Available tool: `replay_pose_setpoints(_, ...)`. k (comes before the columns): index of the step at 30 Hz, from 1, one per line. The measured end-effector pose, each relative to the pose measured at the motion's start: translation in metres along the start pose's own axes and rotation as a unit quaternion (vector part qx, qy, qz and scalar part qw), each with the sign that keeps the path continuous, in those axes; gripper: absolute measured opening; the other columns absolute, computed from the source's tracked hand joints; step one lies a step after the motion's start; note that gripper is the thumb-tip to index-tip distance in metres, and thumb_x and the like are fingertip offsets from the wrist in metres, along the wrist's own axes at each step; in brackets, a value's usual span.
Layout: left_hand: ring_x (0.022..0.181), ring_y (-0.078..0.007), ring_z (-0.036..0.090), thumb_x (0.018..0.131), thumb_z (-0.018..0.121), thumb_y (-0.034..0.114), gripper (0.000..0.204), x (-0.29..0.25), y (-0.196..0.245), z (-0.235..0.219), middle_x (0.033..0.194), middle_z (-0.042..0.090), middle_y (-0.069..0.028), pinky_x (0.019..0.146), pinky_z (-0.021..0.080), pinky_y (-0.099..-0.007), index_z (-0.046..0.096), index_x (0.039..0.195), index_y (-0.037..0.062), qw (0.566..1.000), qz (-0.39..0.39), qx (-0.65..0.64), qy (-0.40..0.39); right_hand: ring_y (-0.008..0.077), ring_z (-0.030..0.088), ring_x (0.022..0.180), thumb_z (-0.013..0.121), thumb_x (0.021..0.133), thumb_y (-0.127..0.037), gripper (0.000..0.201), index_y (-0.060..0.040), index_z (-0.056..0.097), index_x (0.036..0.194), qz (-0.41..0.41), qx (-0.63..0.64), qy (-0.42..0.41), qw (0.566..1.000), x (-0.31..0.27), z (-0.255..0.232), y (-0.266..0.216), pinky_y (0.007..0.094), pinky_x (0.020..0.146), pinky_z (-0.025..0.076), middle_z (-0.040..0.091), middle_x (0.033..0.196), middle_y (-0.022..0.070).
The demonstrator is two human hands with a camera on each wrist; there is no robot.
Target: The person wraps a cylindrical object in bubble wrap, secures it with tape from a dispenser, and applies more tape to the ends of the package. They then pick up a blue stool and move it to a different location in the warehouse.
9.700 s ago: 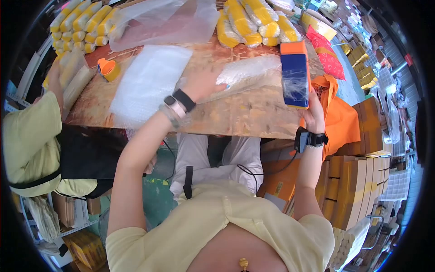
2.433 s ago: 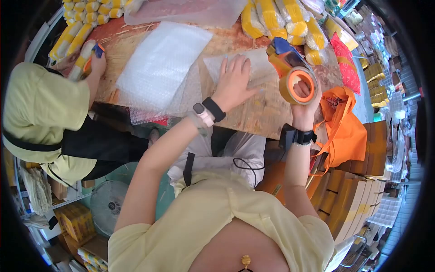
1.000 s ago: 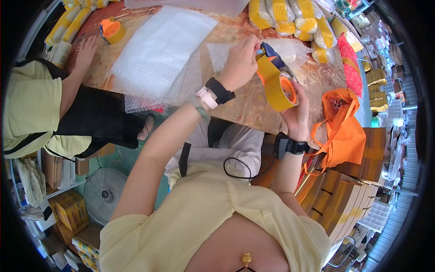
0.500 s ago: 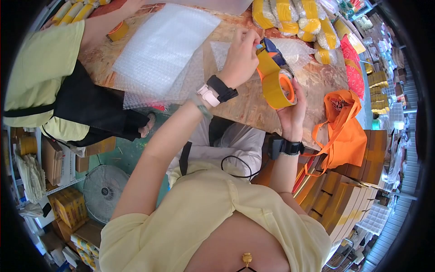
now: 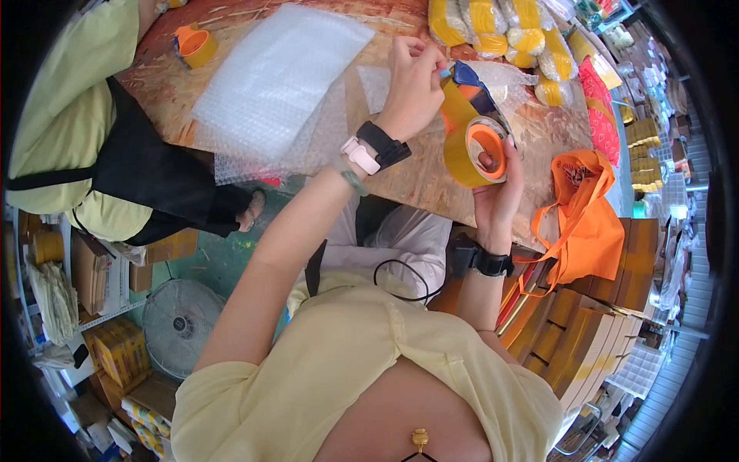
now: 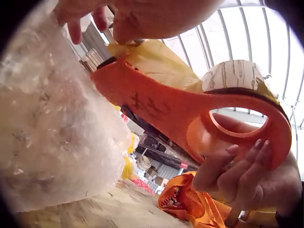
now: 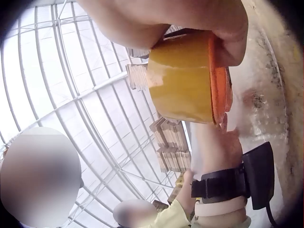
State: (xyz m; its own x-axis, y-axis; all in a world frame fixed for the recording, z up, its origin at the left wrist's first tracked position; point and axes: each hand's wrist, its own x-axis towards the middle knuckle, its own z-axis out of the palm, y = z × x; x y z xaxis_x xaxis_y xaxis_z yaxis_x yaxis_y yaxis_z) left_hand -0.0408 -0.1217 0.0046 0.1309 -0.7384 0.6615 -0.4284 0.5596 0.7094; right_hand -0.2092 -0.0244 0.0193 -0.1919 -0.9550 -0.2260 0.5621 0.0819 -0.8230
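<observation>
An orange and blue tape dispenser (image 5: 469,83) with a roll of yellow tape (image 5: 460,158) is held above the table by my right hand (image 5: 499,189), whose fingers curl round its orange side (image 6: 142,95) in the left wrist view. My left hand (image 5: 412,92) pinches the strip of yellow tape (image 6: 161,64) by the dispenser's blade end. In the right wrist view the roll (image 7: 180,78) hangs below my right hand (image 7: 190,19). Just behind the dispenser, a clear bubble-wrapped bundle (image 5: 508,81) lies on the table; it looms at the left in the left wrist view.
Bubble wrap sheets (image 5: 285,77) lie left of my hands. A second dispenser (image 5: 195,48) stands at the far left. Taped bundles (image 5: 500,31) and a red package (image 5: 600,115) lie at the right. An orange bag (image 5: 577,223) hangs at the table's right edge. Another person (image 5: 92,138) stands left.
My left hand has gone from resting flat on the clear wrap to the tape's end. My right hand has turned the dispenser slightly. The other person's arm has drawn back from the second dispenser.
</observation>
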Motion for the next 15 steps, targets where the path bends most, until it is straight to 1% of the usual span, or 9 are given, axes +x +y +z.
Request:
replay_pose_setpoints(2, 0.113, -0.0350, 0.048, 0.077, 0.058, -0.007, 0.026, 0.000, 0.001, -0.002, 0.116, 0.043, -0.0168, 0.099, 0.040, -0.0422, 0.057, 0.099, 0.0056, 1.000, 0.022, 0.004, -0.009, 0.0103, 0.061, 0.080, 0.057, 0.099, -0.031, 0.030, -0.0069, 0.060, 0.116, -0.007, 0.025, -0.020, 0.999, 0.005, -0.009, 0.001, 0.0302, 0.074, 0.057, 0.066, 0.105, 0.0032)
replay_pose_setpoints(3, 0.114, -0.0346, 0.048, 0.077, 0.061, -0.005, 0.026, 0.001, 0.001, -0.003, 0.116, 0.044, -0.0162, 0.100, 0.039, -0.0420, 0.058, 0.101, 0.0064, 0.999, 0.034, 0.006, -0.014, 0.0124, 0.061, 0.081, 0.056, 0.099, -0.030, 0.030, -0.0059, 0.060, 0.117, 0.012, 0.050, -0.012, 0.999, 0.005, -0.008, 0.001, 0.0303, 0.075, 0.057, 0.066, 0.106, 0.0045)
replay_pose_setpoints(6, 0.119, -0.0288, 0.049, 0.081, 0.066, 0.003, 0.027, 0.002, -0.006, -0.008, 0.118, 0.049, -0.0131, 0.103, 0.037, -0.0411, 0.060, 0.107, 0.0070, 0.995, 0.057, -0.052, -0.057, 0.0186, 0.061, 0.085, 0.053, 0.099, -0.027, 0.032, -0.0032, 0.059, 0.119, 0.072, 0.124, 0.012, 0.990, 0.005, -0.006, -0.005, 0.0304, 0.079, 0.057, 0.066, 0.109, 0.0084)
replay_pose_setpoints(8, 0.121, -0.0245, 0.049, 0.086, 0.066, 0.010, 0.026, 0.010, -0.012, -0.009, 0.119, 0.053, -0.0102, 0.104, 0.036, -0.0407, 0.059, 0.111, 0.0066, 0.979, 0.007, -0.180, -0.094, 0.0225, 0.061, 0.090, 0.051, 0.099, -0.025, 0.032, -0.0016, 0.059, 0.120, 0.121, 0.173, 0.027, 0.977, 0.000, -0.006, -0.007, 0.0306, 0.083, 0.056, 0.065, 0.109, 0.0108)
replay_pose_setpoints(9, 0.122, -0.0224, 0.048, 0.088, 0.066, 0.013, 0.026, 0.014, -0.013, -0.011, 0.119, 0.054, -0.0087, 0.105, 0.036, -0.0405, 0.059, 0.112, 0.0063, 0.963, -0.019, -0.242, -0.113, 0.0254, 0.063, 0.095, 0.051, 0.100, -0.026, 0.033, -0.0022, 0.058, 0.121, 0.147, 0.212, -0.040, 0.965, 0.004, -0.018, -0.004, 0.0344, 0.086, 0.056, 0.066, 0.112, 0.0118)
replay_pose_setpoints(11, 0.122, -0.0205, 0.049, 0.092, 0.063, 0.016, 0.026, 0.018, -0.002, -0.027, 0.120, 0.056, -0.0066, 0.105, 0.037, -0.0385, 0.058, 0.115, 0.0057, 0.934, -0.128, -0.320, -0.093, 0.0313, 0.067, 0.104, 0.050, 0.101, -0.029, 0.035, -0.0032, 0.058, 0.124, 0.197, 0.285, -0.174, 0.922, 0.017, -0.054, 0.007, 0.0421, 0.090, 0.056, 0.067, 0.118, 0.0139)
replay_pose_setpoints(12, 0.121, -0.0196, 0.050, 0.093, 0.061, 0.018, 0.026, 0.019, 0.006, -0.033, 0.120, 0.057, -0.0056, 0.105, 0.037, -0.0375, 0.057, 0.116, 0.0054, 0.913, -0.182, -0.356, -0.082, 0.0313, 0.066, 0.106, 0.049, 0.101, -0.030, 0.036, -0.0035, 0.058, 0.124, 0.211, 0.322, -0.193, 0.902, 0.015, -0.056, 0.007, 0.0426, 0.091, 0.055, 0.067, 0.119, 0.0137)
replay_pose_setpoints(14, 0.121, -0.0198, 0.051, 0.094, 0.061, 0.019, 0.027, 0.013, 0.023, -0.040, 0.121, 0.057, -0.0052, 0.105, 0.038, -0.0366, 0.056, 0.118, 0.0056, 0.976, -0.087, -0.187, -0.066, 0.0311, 0.065, 0.109, 0.048, 0.102, -0.032, 0.038, -0.0041, 0.058, 0.126, 0.228, 0.384, -0.219, 0.868, 0.009, -0.057, 0.008, 0.0432, 0.093, 0.055, 0.066, 0.121, 0.0133)
replay_pose_setpoints(15, 0.120, -0.0199, 0.052, 0.095, 0.060, 0.020, 0.028, 0.005, 0.032, -0.042, 0.122, 0.057, -0.0050, 0.105, 0.039, -0.0361, 0.056, 0.119, 0.0057, 0.993, -0.038, -0.099, -0.056, 0.0310, 0.064, 0.110, 0.048, 0.102, -0.033, 0.039, -0.0045, 0.058, 0.127, 0.231, 0.409, -0.225, 0.854, 0.005, -0.057, 0.009, 0.0433, 0.094, 0.054, 0.066, 0.122, 0.0131)
